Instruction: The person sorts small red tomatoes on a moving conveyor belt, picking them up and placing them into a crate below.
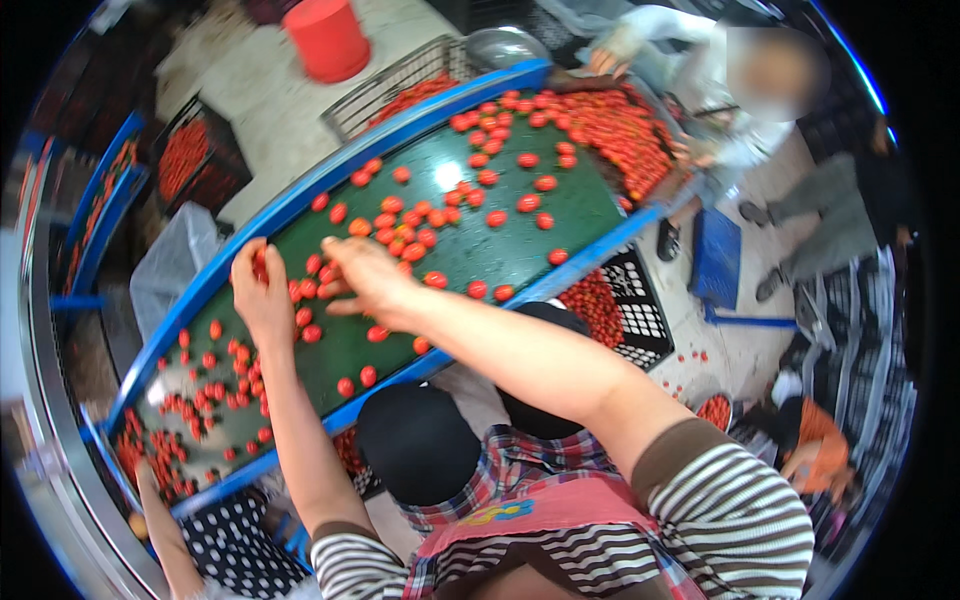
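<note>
Many small red cherry tomatoes (pixel 391 204) lie scattered over a green conveyor belt (pixel 300 382) with blue side rails (pixel 300 187). At the far rail, my left hand (pixel 264 300) is closed around a red tomato (pixel 259 264) that shows between thumb and fingers. My right hand (pixel 375 285) hovers low over the middle of the belt, fingers spread. Several tomatoes (pixel 308 288) lie between my two hands, and others sit just beyond the right one. Whatever is under the right palm is hidden.
A person in white (pixel 697 75) stands by a heap of tomatoes (pixel 622 139) at the belt's right end. Another person's hand (pixel 142 474) reaches in at lower left. Crates of tomatoes (pixel 184 157) and a red bucket (pixel 328 41) stand beyond. A black crate (pixel 645 307) sits near-side.
</note>
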The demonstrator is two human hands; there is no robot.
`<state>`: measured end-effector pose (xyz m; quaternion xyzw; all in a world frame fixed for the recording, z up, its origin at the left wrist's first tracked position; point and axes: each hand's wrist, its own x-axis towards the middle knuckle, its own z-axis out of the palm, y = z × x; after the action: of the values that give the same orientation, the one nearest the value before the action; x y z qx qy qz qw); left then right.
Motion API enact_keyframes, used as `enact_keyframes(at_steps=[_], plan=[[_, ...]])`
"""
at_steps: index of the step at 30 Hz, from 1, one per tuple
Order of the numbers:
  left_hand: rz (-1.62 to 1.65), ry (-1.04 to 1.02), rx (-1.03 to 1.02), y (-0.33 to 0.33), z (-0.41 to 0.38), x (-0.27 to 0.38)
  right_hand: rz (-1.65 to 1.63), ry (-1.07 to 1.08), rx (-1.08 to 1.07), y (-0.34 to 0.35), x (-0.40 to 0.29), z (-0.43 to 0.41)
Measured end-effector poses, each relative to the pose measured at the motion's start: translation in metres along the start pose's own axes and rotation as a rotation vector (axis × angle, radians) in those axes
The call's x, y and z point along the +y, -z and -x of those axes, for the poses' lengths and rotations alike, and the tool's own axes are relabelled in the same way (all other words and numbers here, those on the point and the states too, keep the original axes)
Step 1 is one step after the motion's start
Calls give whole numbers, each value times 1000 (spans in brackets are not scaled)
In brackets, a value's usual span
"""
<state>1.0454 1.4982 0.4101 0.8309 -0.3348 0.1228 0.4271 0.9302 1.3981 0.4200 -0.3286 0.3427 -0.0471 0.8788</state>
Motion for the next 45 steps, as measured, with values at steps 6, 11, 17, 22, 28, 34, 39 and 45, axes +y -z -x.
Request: enact_keyframes(at_steps=[6,11,17,22,28,34,39,45], plan=[[-396,-218,-380,-1,25,108,-624,-33,-391,-1,1,9],[-301,-258,-373,16,22,130,-842,62,-459,-23,-5,19],[-466,-553,-258,14,36,163,-753,186,-596,-1,-9,9],[-180,-452,-59,5,48,131,-654,272,-502,-7,0,-8],[-36,-405,-92,-3,52,132,-798,268,-373,47,-55,24],[-74,-287,-137,8,68,111,-619,348,-316,151,-47,119],[-95,-323,-74,3,60,129,-292,312,159,332,12,184],[-4,-39,-48,4,54,100,1613,78,1003,391,90,213]])
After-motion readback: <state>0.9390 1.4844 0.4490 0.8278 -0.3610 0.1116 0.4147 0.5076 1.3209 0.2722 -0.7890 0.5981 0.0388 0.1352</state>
